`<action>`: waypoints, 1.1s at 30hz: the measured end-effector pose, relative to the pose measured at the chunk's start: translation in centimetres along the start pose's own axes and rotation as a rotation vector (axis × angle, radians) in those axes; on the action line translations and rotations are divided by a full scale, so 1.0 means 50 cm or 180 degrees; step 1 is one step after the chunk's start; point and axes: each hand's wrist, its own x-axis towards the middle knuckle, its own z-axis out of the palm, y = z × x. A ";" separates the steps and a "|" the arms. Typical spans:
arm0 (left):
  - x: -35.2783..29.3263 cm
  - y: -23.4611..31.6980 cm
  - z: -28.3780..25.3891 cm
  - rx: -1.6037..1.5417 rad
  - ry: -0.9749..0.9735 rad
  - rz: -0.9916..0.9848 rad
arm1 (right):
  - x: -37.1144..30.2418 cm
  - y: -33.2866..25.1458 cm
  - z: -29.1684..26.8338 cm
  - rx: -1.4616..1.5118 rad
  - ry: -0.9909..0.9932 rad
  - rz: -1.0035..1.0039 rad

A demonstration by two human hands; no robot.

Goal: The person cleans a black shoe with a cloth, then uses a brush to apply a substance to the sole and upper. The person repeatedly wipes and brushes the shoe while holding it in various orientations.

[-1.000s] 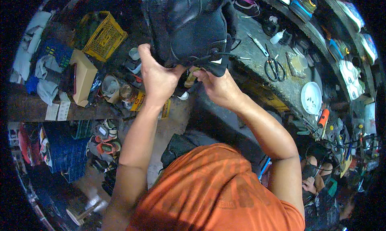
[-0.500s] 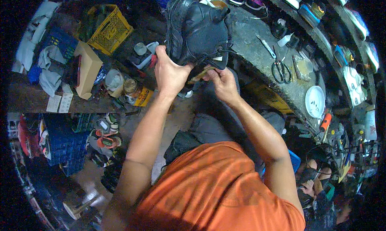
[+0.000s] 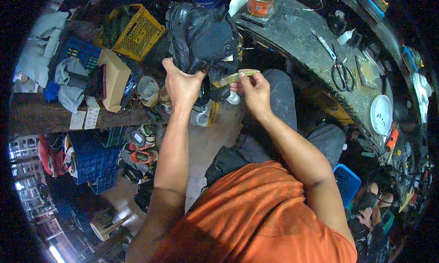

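Note:
My left hand grips a black lace-up shoe by its lower end, the thumb spread along its side. The shoe looks like dark leather, with a lace hanging loose at its right. In my right hand is a small flat brush, pinched between thumb and fingers by its yellowish handle. Its brownish tip points left, just under the shoe's lower edge. Whether the tip touches the shoe I cannot tell. On the bench beyond stands an open orange tin with a pale stick in it.
The grey workbench curves along the right, bearing black scissors, a blue-handled tool, a white bottle and a white plate. Yellow crate and cardboard box lie left. Another person's hand shows lower right.
My right hand and the brush have come away from the shoe's underside, to the right. The shoe sits further left in view, exposing the orange tin. The whole view has shifted.

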 end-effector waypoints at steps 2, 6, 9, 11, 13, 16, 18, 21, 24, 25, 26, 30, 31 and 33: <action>0.000 0.001 0.005 0.0062 -0.0072 0.0047 | 0.008 0.009 0.015 -0.0285 -0.0156 0.0073; 0.009 0.010 0.017 0.0471 -0.0438 -0.0039 | 0.018 0.041 0.036 -0.1944 -0.0831 -0.0524; 0.027 0.013 0.030 0.0672 -0.0722 -0.0106 | 0.024 0.060 0.024 -0.2759 -0.1083 -0.1791; 0.033 0.008 0.038 0.0809 -0.0878 -0.0201 | 0.019 0.068 0.014 -0.2912 -0.1241 -0.2670; 0.035 0.001 0.043 0.0882 -0.0929 -0.0226 | 0.004 0.075 0.002 -0.3155 -0.1513 -0.2659; 0.031 -0.009 0.049 0.0894 -0.0950 -0.0230 | -0.013 0.080 -0.010 -0.3276 -0.1739 -0.2471; 0.026 -0.014 0.052 0.0874 -0.0978 -0.0242 | -0.017 0.081 -0.015 -0.3100 -0.1881 -0.2732; 0.023 -0.017 0.055 0.0722 -0.1092 -0.0247 | -0.017 0.078 -0.021 -0.3327 -0.1422 -0.2856; 0.023 -0.018 0.057 0.0799 -0.0991 -0.0209 | -0.021 0.074 -0.031 -0.3625 -0.2007 -0.2629; 0.022 -0.019 0.057 0.0789 -0.0930 -0.0128 | -0.025 0.073 -0.036 -0.3596 -0.2247 -0.2264; 0.022 -0.019 0.057 0.0782 -0.0918 -0.0118 | -0.024 0.072 -0.041 -0.3234 -0.2023 -0.2446; 0.022 -0.017 0.057 0.0742 -0.0995 -0.0117 | -0.005 0.064 -0.064 -0.2855 -0.1749 -0.2543; 0.023 -0.014 0.055 0.0732 -0.1023 -0.0121 | -0.001 0.061 -0.069 -0.2863 -0.1701 -0.2587; 0.023 -0.009 0.051 0.0704 -0.1037 -0.0180 | 0.002 0.053 -0.077 -0.2745 -0.1684 -0.2594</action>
